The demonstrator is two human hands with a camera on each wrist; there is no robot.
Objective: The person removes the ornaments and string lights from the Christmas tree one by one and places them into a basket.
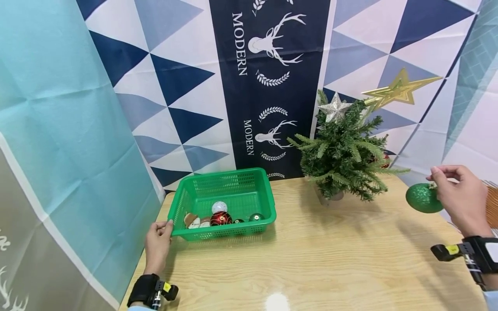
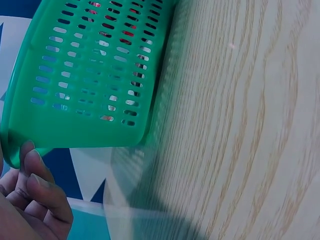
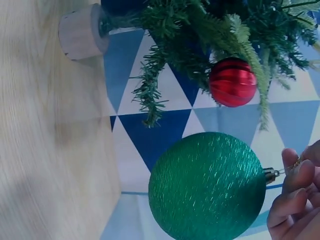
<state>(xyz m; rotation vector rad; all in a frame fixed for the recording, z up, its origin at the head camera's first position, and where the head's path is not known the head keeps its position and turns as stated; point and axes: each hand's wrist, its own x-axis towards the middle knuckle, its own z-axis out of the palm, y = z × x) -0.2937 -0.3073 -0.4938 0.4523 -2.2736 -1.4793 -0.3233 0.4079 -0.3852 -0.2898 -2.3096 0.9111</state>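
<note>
My right hand [image 1: 461,196] pinches the hanging loop of a glittery green Christmas ball [image 1: 423,198], which hangs above the table's right side. In the right wrist view the green ball [image 3: 207,186] dangles from thumb and fingers [image 3: 295,200] by its gold cap. A small artificial Christmas tree [image 1: 346,151] stands left of that hand, with a silver star and a gold star at its top. One red ball [image 3: 233,82] hangs on its branches. My left hand [image 1: 158,244] grips the near left corner of a green plastic basket [image 1: 268,211], with fingertips at the rim [image 2: 12,155].
Inside the basket lie a red ball [image 1: 221,218], a white ball [image 1: 219,207], dark green balls and brown-and-white ornaments [image 1: 192,221]. The wooden table [image 1: 311,259] runs back to a patterned cloth [image 1: 186,86]. A brown ribbed thing [image 1: 492,205] stands beyond the right hand.
</note>
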